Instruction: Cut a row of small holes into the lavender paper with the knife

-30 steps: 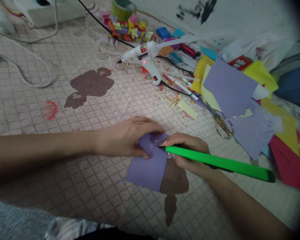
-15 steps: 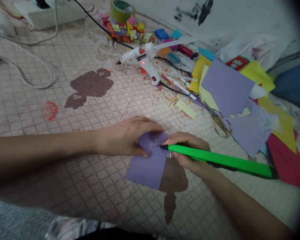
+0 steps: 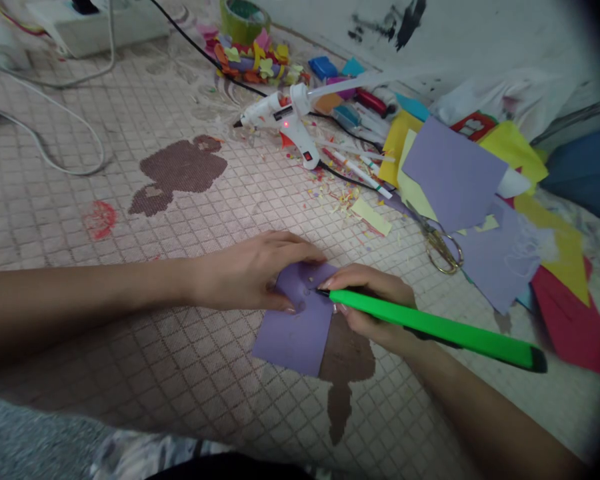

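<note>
A piece of purple paper (image 3: 295, 340) lies flat on the checked cloth. My left hand (image 3: 263, 270) holds it down near its upper left edge, thumb and fingers curved around a part of the sheet. In my right hand (image 3: 377, 297) is a long green pen (image 3: 440, 327), gripped close to its dark tip. That tip meets the paper just right of my left thumb, where small faint marks show. The pen's back end slants to the lower right above my right forearm.
A white glue gun (image 3: 285, 120) with a lit red light rests beyond my hands. Scissors (image 3: 443, 247) lie to the right by coloured sheets (image 3: 455, 173). Paper scraps (image 3: 343, 197), a tape roll (image 3: 245, 20) and a power strip (image 3: 95, 30) are farther back.
The green pen's tip has shifted slightly left on the paper, and its back end has swung a little down and left. My left hand and the paper have barely moved.
</note>
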`<state>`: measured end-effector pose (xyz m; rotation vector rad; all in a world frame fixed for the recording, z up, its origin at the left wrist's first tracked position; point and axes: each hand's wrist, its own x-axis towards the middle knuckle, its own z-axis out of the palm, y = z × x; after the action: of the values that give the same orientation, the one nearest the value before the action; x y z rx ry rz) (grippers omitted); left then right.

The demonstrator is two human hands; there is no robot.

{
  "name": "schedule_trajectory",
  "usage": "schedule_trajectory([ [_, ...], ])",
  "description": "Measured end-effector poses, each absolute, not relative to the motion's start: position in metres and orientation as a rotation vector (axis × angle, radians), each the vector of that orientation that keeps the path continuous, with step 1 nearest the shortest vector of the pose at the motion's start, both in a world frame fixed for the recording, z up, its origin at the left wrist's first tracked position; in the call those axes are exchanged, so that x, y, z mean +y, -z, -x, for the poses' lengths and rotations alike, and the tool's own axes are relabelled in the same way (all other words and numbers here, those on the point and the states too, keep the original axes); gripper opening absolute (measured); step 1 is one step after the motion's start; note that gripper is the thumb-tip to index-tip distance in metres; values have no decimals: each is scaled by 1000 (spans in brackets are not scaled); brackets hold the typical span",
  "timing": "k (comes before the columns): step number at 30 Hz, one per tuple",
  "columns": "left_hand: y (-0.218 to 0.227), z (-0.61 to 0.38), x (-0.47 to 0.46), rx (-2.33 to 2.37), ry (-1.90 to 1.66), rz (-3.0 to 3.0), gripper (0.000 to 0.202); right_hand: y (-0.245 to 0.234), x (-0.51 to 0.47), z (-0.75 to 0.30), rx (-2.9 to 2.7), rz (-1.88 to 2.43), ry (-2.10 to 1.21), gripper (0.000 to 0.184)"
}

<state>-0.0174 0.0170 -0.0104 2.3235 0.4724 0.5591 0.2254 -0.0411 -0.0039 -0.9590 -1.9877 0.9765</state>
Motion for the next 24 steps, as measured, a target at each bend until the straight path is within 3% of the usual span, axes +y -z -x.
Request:
schedule_trajectory([
  [24,11,18,17,463,-555,-2319,57,6,-46,-224,-1953,999,-937,29],
])
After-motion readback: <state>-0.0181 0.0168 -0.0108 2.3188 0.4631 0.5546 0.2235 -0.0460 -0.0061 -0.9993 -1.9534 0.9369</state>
